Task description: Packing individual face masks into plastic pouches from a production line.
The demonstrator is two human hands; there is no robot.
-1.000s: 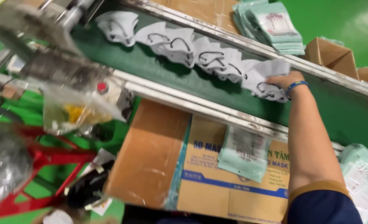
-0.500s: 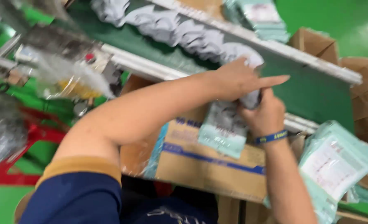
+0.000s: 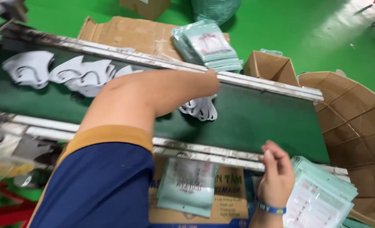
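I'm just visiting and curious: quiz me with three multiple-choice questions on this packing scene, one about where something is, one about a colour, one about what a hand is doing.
1. Where does the bunch of white face masks by the left hand lie?
A. on the dark green conveyor belt
B. inside the open cardboard box
C. on the floor

2. What colour is the wristband on the right hand?
A. red
B. blue
C. yellow

3. What is the right hand doing?
A. gripping a pair of scissors
B. resting on the stack of mint-green mask packets
C. hanging in the air, away from everything

Answers:
1 A: the masks sit on the conveyor belt between its metal rails.
2 B: a blue band circles the wrist.
3 B: the hand rests against the stack of mint-green mask packets, its fingers by the near rail.
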